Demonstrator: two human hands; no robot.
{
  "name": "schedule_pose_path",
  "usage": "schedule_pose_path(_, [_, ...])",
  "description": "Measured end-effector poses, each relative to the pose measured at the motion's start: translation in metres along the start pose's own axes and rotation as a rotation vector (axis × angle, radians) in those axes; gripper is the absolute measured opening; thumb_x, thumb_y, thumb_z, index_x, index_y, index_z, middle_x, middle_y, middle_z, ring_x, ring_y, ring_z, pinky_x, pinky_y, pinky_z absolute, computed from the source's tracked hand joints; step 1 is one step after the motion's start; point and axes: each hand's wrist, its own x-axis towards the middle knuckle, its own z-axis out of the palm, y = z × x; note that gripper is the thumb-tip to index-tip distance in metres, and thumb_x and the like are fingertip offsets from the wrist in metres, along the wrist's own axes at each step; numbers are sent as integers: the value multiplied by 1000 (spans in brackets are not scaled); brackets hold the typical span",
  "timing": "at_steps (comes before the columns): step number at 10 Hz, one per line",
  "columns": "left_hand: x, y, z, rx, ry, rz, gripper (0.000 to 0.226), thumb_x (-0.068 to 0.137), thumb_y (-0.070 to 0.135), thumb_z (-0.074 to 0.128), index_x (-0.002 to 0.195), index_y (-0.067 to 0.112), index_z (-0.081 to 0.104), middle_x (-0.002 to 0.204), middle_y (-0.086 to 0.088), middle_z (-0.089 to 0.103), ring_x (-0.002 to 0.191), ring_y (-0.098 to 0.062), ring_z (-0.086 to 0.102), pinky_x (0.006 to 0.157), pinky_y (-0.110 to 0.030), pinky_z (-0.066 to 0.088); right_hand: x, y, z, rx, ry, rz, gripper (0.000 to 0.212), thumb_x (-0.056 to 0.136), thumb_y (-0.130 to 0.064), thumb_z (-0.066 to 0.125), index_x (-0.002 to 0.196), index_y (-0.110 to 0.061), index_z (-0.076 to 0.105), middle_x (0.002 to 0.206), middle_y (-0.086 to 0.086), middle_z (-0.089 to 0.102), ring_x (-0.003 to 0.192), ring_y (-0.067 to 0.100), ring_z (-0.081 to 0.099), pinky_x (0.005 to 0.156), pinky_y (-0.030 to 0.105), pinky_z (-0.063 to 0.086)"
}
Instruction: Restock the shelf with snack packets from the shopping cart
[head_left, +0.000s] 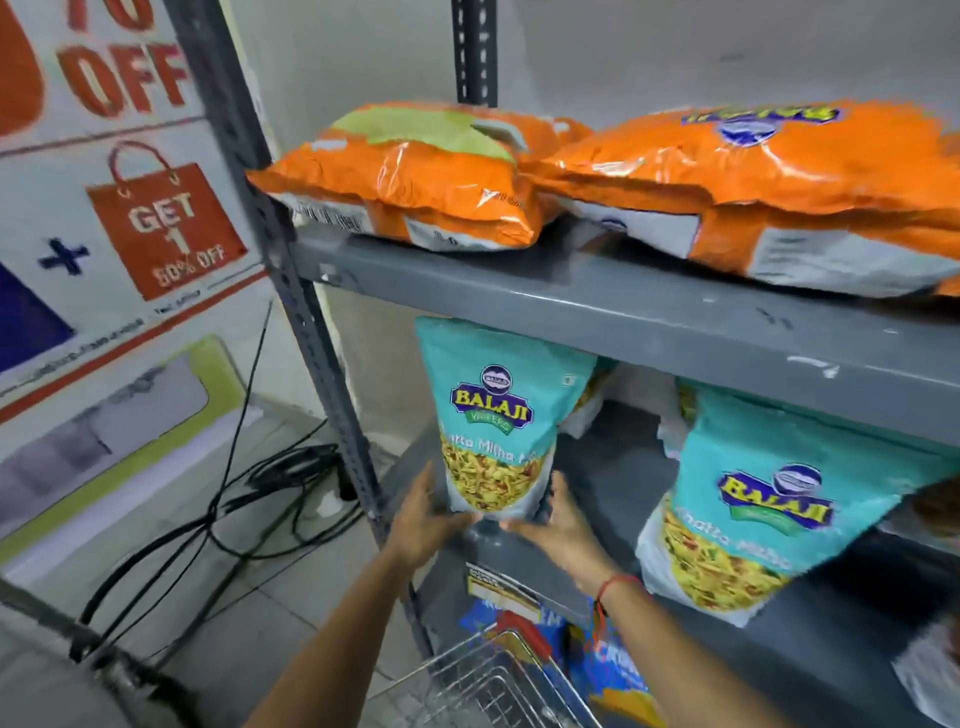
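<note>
Packet (493, 415) in teal stands upright at the left end of the middle shelf (623, 332), its base near the front lip, its top just under the shelf above. Both hands are on its lower corners: the left hand (423, 512) cups the left edge, the right hand (563, 519) the right, and the fingers (556, 486) of each are clamped on the packet's sides, thumbs toward the front. A red thread circles the right wrist.

Further right on the same shelf a second teal packet (769, 514) leans forward, well apart from the first. On the top shelf two orange packets (415, 171) lie flat, side by side and touching. The cart (483, 686) sits below the arms, close against the rack; whether more packets wait in it I cannot tell from here. Blue packs (613, 660) show on the lowest level behind it. Cables (249, 499) trail over the floor to the left, beside a sale poster (130, 171).

The step looks to be seating this packet. To do it well, I would press the base flat and push it back until it stands without help, label facing out, square to the shelf edge. Letting go one hand at a time would show whether it tips. It is soft and top-heavy, so it may slump forward like its neighbour.
</note>
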Motion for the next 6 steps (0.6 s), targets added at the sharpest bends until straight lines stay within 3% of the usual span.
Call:
schedule_pose_path(1, [13,-1,-2,-48,-25,3,79,71,10,79,137,16,35,134,0,54,120,-18,55,93,-24,51,18,19,8,30,8,-2,80,53,-48,84,118,-37,39,131,0,56,120,16,55,101,51,47])
schedule_pose_path(2, [16,-2,0,-78,-57,49,59,79,3,69,130,15,43,131,-6,59,116,-20,59,83,-16,54,12,7,8,21,56,16,69,55,-46,80,110,-30,43,122,1,61,113,15,59,97,49,50])
schedule_pose_path(3, [14,-9,-1,-101,-59,31,55,81,1,66,129,16,43,119,1,62,94,5,64,71,-9,53,4,2,12,43,75,17,60,56,-41,77,104,-28,46,118,1,64,108,13,62,95,45,53])
schedule_pose_path(4, [7,-14,-3,-117,-46,27,54,82,2,65,129,18,43,111,11,61,90,8,64,68,-13,55,-1,1,15,45,72,3,58,57,-38,77,104,-27,46,120,3,63,108,14,62,94,43,53])
schedule_pose_path(5, [-5,-15,-5,-139,8,12,62,81,2,67,135,19,39,123,-1,61,108,-16,60,78,-24,54,-7,2,17,33,74,-32,72,56,-35,82,117,-31,42,131,4,57,116,15,57,98,46,51])
schedule_pose_path(6, [-29,-7,-6,-72,110,66,65,79,14,72,136,21,41,129,-3,56,116,-21,55,97,-42,49,-28,2,22,27,184,-64,109,55,-37,84,142,-33,20,152,-2,30,140,16,30,112,49,35])
